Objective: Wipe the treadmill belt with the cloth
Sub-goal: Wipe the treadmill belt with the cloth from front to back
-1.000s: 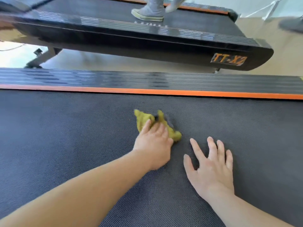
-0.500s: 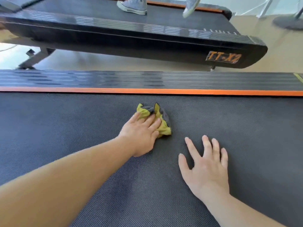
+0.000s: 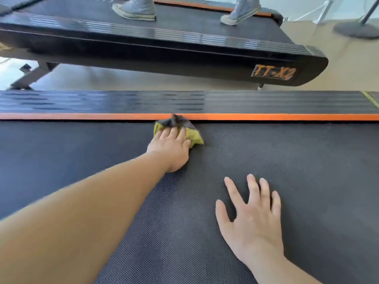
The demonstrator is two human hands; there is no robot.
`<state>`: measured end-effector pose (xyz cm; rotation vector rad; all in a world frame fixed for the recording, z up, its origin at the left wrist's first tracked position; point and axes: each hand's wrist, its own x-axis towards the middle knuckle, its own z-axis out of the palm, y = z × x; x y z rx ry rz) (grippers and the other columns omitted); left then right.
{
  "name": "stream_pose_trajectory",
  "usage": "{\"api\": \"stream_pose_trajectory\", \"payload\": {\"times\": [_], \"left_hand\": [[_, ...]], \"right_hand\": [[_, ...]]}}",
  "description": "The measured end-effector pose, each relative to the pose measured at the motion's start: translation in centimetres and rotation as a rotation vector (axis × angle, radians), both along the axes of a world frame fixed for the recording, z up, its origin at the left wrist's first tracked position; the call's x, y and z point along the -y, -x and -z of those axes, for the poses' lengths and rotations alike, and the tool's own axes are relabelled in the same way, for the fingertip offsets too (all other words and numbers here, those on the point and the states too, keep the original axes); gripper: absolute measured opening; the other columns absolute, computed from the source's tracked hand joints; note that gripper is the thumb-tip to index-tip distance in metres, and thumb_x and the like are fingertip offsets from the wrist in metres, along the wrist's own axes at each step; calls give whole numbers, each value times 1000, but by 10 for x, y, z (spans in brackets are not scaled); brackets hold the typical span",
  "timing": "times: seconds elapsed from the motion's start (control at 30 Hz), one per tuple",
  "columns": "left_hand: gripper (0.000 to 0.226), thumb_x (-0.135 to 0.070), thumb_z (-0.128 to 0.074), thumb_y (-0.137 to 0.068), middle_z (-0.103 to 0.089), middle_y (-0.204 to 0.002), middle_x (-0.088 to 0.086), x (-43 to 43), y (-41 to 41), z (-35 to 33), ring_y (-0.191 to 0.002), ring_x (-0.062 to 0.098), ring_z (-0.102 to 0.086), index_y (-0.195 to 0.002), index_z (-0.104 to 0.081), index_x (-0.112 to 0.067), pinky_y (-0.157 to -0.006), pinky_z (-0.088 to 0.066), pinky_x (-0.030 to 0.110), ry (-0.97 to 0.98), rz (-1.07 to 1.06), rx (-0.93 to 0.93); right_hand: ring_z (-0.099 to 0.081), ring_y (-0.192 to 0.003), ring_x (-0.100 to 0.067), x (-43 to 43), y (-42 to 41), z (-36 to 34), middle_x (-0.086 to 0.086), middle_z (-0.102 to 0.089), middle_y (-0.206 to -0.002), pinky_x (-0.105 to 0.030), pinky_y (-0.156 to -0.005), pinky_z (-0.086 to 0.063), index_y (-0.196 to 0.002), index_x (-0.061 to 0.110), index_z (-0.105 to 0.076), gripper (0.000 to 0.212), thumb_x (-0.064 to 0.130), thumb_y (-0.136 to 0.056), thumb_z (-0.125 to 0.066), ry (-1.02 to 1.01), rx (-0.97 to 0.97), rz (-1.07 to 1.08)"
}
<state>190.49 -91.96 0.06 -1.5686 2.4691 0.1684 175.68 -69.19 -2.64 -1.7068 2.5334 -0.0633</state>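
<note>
Across the treadmill belt (image 3: 307, 160) my left hand (image 3: 172, 148), fingers (image 3: 174, 133) flat on the cloth (image 3: 194, 137), has pushed it to the orange strip (image 3: 266, 116), ending this stroke; my right hand (image 3: 252, 218) stays spread.

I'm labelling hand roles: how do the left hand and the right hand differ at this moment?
The left hand presses the crumpled yellow-green and grey cloth; the right hand lies bare on the dark textured treadmill belt. The left hand reaches far, near the orange edge stripe; the right hand lies nearer the camera, fingers spread. Both lie palm down.
</note>
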Motion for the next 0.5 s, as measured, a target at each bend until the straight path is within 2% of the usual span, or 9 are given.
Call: {"api": "stream_pose_trajectory", "payload": {"times": [0.07,0.2,0.27,0.37,0.43,0.5], "left_hand": [[64,-46,-10,-107,-12,-172,7,-7,30,-4,-157,32,-11,-164,-12,-17,-127,-6,48,-18,-109,-55],[60,-43,-12,-110,-4,-173,2,-55,75,-11,-159,25,-1,-165,-9,-19,-129,0,44,-109,359,-128],[59,-44,-15,-110,-9,-173,-2,-50,64,-10,-159,21,-5,-165,-9,-23,-129,0,41,-62,452,-99],[60,-44,-17,-109,-22,-170,3,-18,35,-7,-157,23,-15,-163,-17,-19,-129,-2,42,87,212,31],[63,-43,-14,-108,-23,-170,6,-4,26,-10,-158,25,-14,-163,-18,-12,-129,-2,43,117,46,94],[63,-41,-14,-108,-24,-169,10,-9,36,-15,-157,26,-15,-162,-21,-7,-129,-3,43,92,43,52]], "right_hand": [[-25,-153,-37,1,1,4,-11,-36,-163,-61,-123,-19,-154,46,-42,67,71,-92,-32,33,-6,9],[-36,-148,-40,3,3,9,-13,-46,-157,-63,-119,-27,-145,43,-56,64,69,-88,-40,97,-23,12],[-37,-147,-40,5,2,9,-13,-47,-156,-63,-119,-26,-144,43,-57,64,69,-87,-41,130,-29,13],[-37,-147,-39,5,2,12,-13,-46,-157,-62,-118,-25,-146,44,-54,65,69,-88,-40,154,-35,17],[-34,-149,-38,4,3,13,-12,-44,-158,-62,-119,-25,-149,44,-50,65,70,-90,-38,138,-50,11],[-32,-150,-38,4,3,14,-12,-42,-159,-61,-120,-24,-151,44,-47,66,70,-91,-36,121,-60,9]]}}
